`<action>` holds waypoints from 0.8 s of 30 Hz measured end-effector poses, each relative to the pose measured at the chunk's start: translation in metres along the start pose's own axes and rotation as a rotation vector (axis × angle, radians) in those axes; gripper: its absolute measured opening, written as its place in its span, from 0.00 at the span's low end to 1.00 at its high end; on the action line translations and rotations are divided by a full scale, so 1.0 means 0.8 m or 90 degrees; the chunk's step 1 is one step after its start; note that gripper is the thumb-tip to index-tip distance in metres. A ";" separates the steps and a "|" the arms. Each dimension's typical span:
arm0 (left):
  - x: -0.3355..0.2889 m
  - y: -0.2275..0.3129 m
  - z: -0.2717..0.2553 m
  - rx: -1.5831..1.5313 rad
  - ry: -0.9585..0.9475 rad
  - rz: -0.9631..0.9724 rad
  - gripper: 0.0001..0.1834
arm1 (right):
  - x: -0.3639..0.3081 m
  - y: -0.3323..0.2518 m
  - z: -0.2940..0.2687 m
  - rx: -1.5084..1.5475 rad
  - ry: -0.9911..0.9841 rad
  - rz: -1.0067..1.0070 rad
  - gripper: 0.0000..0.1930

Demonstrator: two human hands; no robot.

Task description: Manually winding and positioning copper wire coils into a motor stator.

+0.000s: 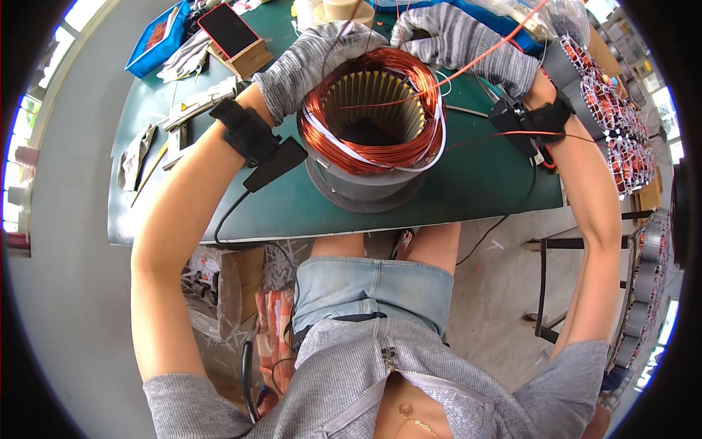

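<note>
A motor stator (365,192) stands upright on the table in front of me, its grey housing below and yellow slot liners inside the bore. A thick ring of copper winding (351,155) with white sleeving crowns it. My left hand (329,55), in a grey striped glove, curls over the winding's far left edge and grips it. At the far right edge, my right hand (442,40), gloved alike, has its fingers bent together; what lies between them is hidden. A red lead wire (486,57) slants in from the upper right, below my right hand, into the bore.
On the green table (241,216), a phone (228,31) leans on a wooden block at the far left, near a blue tray (156,40). A caliper (201,104) lies left of my forearm. Several wound stators (621,110) line the right side. Black cables hang from both wrist straps.
</note>
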State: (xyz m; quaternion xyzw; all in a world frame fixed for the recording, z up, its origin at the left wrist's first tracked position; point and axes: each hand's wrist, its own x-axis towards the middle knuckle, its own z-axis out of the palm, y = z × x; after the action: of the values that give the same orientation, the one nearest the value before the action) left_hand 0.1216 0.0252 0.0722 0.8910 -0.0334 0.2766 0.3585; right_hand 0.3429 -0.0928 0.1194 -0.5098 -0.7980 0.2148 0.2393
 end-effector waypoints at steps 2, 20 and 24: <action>0.000 -0.001 -0.001 -0.034 0.000 -0.047 0.15 | 0.007 0.000 -0.001 0.001 -0.010 0.002 0.08; -0.011 0.013 -0.006 -0.188 0.233 -0.204 0.19 | -0.027 0.023 0.041 -0.091 0.239 -0.085 0.15; -0.063 0.042 -0.021 -0.718 0.342 -0.296 0.33 | -0.073 0.004 0.077 0.487 0.259 0.072 0.16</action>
State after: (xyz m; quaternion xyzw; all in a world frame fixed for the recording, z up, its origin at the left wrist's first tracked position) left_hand 0.0622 0.0049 0.0768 0.4512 0.1106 0.3449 0.8156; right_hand 0.3291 -0.1509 0.0592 -0.4594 -0.5683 0.4027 0.5512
